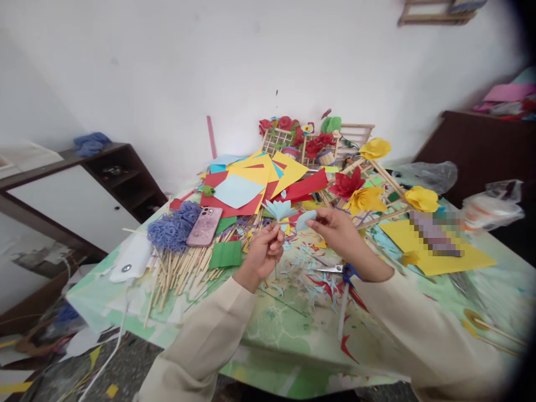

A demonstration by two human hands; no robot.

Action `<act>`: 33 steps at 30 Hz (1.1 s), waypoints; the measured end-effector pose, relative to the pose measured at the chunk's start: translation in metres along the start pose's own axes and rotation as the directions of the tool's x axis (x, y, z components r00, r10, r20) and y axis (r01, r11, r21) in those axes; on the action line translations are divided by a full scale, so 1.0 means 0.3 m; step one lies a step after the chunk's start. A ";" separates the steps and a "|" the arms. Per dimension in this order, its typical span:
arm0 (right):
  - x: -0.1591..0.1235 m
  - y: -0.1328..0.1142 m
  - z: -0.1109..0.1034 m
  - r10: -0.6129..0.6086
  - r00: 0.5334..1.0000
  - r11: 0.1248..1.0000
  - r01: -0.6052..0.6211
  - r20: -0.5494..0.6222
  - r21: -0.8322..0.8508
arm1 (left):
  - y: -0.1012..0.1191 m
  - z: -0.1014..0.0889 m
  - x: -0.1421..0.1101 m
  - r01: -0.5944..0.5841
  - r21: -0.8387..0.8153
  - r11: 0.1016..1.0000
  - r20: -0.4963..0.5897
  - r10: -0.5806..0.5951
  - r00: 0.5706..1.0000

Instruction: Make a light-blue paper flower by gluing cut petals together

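Observation:
My left hand (267,249) is closed around the stem under a light blue paper flower (280,209), whose petals spread above my fingers. To its right, my right hand (341,237) pinches a rounded light blue paper petal (306,219) between thumb and fingers, close beside the flower. Below my right wrist, open scissors (341,273) with blue handles lie on the table among light blue and red paper scraps (322,287). The flower's stem is mostly hidden by my left fingers.
Left on the table (288,329) are thin sticks (180,279), purple yarn (173,226), a pink phone (204,226) and a white device (132,258). Coloured paper sheets (240,191) lie behind my hands. Yellow paper flowers (421,199) and stick frames stand right. Plastic-wrapped cups (488,209) sit far right.

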State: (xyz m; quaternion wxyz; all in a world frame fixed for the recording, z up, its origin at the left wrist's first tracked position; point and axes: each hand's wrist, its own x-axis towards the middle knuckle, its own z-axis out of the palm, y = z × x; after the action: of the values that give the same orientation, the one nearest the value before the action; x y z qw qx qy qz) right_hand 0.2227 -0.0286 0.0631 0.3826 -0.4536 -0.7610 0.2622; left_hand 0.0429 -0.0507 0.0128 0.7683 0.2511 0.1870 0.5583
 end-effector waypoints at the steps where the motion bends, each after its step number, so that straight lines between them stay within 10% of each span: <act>1: -0.005 -0.018 0.007 -0.027 0.999 0.999 0.026 -0.025 -0.023 | -0.005 0.000 0.000 0.010 0.003 1.000 -0.001 -0.010 1.000; 33: 0.024 -0.003 0.101 -0.258 0.927 0.959 0.211 -0.272 -0.189 | -0.029 0.020 -0.021 0.060 0.106 0.993 0.036 -0.064 0.997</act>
State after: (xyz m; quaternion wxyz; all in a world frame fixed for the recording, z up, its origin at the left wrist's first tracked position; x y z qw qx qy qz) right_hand 0.1953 -0.0241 0.0491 0.4832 -0.4216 -0.7627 0.0838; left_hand 0.0510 -0.0598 0.0125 0.7747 0.2961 0.2086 0.5183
